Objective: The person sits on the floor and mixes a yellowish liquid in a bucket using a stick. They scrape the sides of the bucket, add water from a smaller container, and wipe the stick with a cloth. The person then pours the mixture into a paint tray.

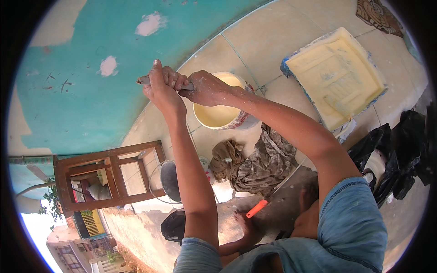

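Between our left hand point(163, 87) and right hand point(205, 88), both curled tightly, we are gripping a grey strip point(187, 86), its tip poking out past the left fingers; beneath the right hand we are seeing a bucket point(240, 119) of cream paint point(207, 113), farther right a tray point(337, 68), and nearer us than both hands a rag point(266, 164)

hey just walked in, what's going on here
A person grips a narrow greyish piece in both fists, left hand and right hand close together; what exactly it is can't be made out. In this view, the right hand partly covers a bucket of cream paint. A paint-coated tray lies to the right, and crumpled cloth lies on the floor. The teal wall shows pale patches.
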### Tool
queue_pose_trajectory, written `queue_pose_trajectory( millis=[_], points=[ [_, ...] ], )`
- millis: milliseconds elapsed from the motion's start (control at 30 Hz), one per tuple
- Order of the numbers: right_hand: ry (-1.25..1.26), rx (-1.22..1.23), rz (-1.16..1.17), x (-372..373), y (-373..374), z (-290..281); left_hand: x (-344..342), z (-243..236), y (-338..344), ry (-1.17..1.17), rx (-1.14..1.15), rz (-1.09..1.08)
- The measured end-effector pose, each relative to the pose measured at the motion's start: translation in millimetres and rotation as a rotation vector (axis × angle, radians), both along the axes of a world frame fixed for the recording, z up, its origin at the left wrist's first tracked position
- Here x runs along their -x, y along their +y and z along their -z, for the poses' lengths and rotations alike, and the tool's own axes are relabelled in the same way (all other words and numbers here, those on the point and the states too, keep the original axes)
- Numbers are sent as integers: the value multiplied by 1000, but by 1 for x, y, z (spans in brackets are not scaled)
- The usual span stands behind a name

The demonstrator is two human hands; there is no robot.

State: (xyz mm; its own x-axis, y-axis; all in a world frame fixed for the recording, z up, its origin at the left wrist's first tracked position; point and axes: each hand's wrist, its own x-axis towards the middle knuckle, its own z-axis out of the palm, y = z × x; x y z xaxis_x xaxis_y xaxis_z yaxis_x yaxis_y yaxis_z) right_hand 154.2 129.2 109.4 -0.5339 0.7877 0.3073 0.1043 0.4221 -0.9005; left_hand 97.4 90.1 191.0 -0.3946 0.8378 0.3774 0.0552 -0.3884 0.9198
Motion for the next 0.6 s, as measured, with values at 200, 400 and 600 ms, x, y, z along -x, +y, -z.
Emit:
queue_pose_trajectory(
  millis=[200, 400, 600],
  points=[
    [306, -31, -69, 26, 2, 15, 2, 2, -2, 342, -23, 35],
    [292, 257, -220, 15, -14, 11, 17, -2, -23, 477, 74, 117],
    [275, 105, 0, -28, 14, 16, 78, 51, -62, 244, 312, -51]
  ],
)
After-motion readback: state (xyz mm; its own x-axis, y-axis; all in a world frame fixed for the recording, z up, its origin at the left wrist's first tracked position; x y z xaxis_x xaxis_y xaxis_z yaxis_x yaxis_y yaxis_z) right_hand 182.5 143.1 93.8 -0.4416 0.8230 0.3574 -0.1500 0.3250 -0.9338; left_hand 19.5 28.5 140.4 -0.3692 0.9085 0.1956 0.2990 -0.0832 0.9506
